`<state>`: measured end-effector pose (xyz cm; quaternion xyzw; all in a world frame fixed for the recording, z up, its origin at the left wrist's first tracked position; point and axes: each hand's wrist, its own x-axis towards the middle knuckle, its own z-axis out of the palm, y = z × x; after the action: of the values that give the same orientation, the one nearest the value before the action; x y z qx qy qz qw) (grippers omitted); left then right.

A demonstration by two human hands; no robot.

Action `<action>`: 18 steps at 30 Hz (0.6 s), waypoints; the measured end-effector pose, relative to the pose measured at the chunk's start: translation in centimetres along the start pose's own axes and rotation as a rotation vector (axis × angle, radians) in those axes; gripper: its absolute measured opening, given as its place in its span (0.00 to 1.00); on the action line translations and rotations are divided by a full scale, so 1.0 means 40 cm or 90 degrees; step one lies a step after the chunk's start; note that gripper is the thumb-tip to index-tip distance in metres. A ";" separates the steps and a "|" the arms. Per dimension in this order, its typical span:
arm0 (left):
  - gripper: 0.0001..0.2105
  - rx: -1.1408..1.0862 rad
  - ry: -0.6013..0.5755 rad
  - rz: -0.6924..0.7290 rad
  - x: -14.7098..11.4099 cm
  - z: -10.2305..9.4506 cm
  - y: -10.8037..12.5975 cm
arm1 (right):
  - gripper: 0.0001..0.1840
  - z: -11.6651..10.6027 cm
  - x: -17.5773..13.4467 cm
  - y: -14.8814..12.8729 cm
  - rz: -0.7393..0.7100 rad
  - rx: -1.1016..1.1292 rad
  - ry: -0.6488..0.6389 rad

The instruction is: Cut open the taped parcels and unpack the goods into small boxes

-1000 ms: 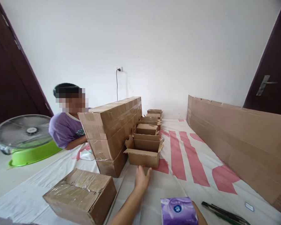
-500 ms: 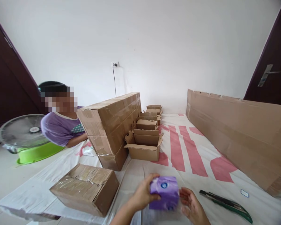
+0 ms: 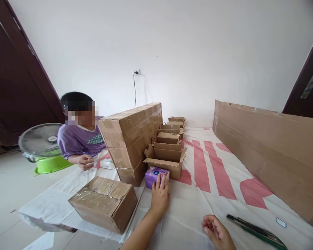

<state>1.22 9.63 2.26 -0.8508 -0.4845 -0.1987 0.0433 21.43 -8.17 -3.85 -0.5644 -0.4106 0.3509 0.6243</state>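
Note:
A purple pack of tissues [image 3: 151, 180] sits on the cloth-covered table, close against the front of the nearest open carton [image 3: 165, 168]. My left hand [image 3: 161, 196] rests on the pack's near right side with its fingers spread, not wrapped round it. My right hand [image 3: 216, 230] is low over the cloth with its fingers curled in and nothing visible in them. To its right lies a green and black utility knife [image 3: 255, 230]. A taped carton [image 3: 104, 203] stands left of my left forearm.
Taped cartons [image 3: 131, 132] are stacked behind, beside a row of several open cartons. A long cardboard panel [image 3: 266, 152] stands along the right. A person in purple [image 3: 82, 139] sits at the left with one hand at the table edge, near a fan [image 3: 43, 140].
My left hand has moved the tissue pack forward and left onto the table by the open carton. My right hand has parted from the pack. The seated person's hand has come into view.

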 end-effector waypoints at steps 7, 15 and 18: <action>0.29 0.032 0.015 -0.016 0.048 0.029 -0.019 | 0.27 -0.005 -0.002 -0.017 -0.004 -0.051 -0.014; 0.27 -0.134 0.122 0.051 -0.081 -0.065 0.036 | 0.26 -0.016 -0.001 -0.012 -0.017 -0.089 -0.064; 0.18 -0.158 0.214 0.140 -0.149 -0.180 0.007 | 0.24 -0.008 -0.010 -0.022 -0.032 -0.100 -0.055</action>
<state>-3.37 2.76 6.63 -0.8523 -0.3468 -0.3894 0.0399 21.54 -8.76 -3.04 -0.5853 -0.4773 0.3256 0.5689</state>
